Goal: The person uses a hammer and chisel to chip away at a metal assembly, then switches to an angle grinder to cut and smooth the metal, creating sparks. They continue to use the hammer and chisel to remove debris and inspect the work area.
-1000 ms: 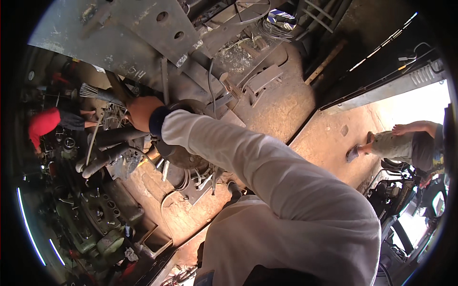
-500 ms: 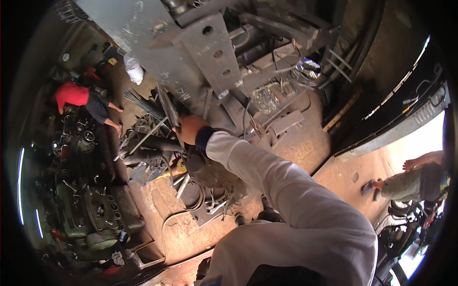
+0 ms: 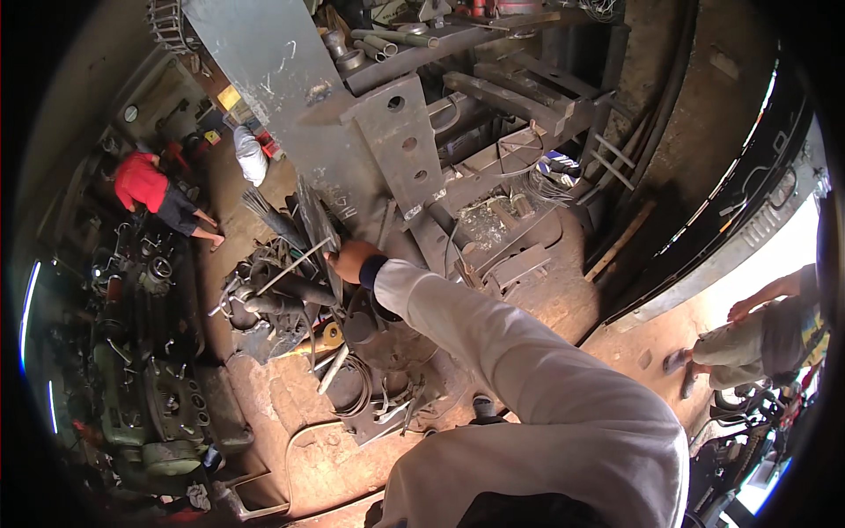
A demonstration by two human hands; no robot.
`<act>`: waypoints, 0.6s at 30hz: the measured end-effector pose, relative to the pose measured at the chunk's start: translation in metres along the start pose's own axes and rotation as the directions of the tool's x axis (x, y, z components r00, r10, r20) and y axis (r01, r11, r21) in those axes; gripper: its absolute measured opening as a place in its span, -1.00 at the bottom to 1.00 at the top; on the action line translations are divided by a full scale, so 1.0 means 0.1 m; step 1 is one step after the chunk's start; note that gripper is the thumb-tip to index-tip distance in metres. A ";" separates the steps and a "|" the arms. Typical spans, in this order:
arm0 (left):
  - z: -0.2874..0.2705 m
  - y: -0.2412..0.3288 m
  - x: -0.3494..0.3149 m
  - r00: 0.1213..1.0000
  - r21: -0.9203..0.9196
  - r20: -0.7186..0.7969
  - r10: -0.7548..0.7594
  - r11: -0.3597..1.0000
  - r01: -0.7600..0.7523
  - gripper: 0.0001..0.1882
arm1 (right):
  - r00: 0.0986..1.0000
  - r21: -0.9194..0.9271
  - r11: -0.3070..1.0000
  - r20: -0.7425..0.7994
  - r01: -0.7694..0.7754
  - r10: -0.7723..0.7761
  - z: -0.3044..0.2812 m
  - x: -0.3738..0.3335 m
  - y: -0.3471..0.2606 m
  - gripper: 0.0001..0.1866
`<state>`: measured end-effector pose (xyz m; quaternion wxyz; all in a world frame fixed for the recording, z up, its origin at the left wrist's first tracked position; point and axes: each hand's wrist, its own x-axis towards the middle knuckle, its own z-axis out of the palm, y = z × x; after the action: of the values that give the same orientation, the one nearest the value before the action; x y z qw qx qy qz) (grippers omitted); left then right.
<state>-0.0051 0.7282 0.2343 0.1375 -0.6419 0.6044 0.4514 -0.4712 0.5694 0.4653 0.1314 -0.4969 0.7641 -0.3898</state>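
My right hand [image 3: 352, 261] reaches out from a white sleeve with a dark cuff, over a pile of scrap metal. Its fingers close on the edge of a long flat metal strip [image 3: 317, 220], which stands tilted among the pile. A thin metal rod [image 3: 295, 267] crosses in front of the strip. Beside it lie a bundle of thin rods [image 3: 264, 211] and dark pipes [image 3: 304, 291]. A round dark metal piece [image 3: 374, 326] sits just below my hand. My left hand is out of view.
A large steel plate [image 3: 264, 62] and a holed bracket [image 3: 409, 141] rise ahead. Coiled cable [image 3: 354, 400] lies on the floor. At left, a person in a red shirt [image 3: 141, 180] bends near machinery [image 3: 158, 387]; another person's leg [image 3: 731, 343] shows at right.
The view has tilted up and shifted, showing more of the bench with pipes at the top. My right hand stays on the flat metal strip.
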 end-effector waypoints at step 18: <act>0.08 -1.21 -1.26 0.990 -0.060 -0.095 -0.102 0.993 0.097 -0.53 | 0.527 -0.613 0.408 0.018 0.677 -0.849 -0.69 0.82 0.13 -0.73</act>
<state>0.1181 0.8440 0.2789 0.1122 -0.6961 0.5649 0.4285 -0.5594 0.5332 0.5166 -0.3290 -0.7427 0.5325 -0.2377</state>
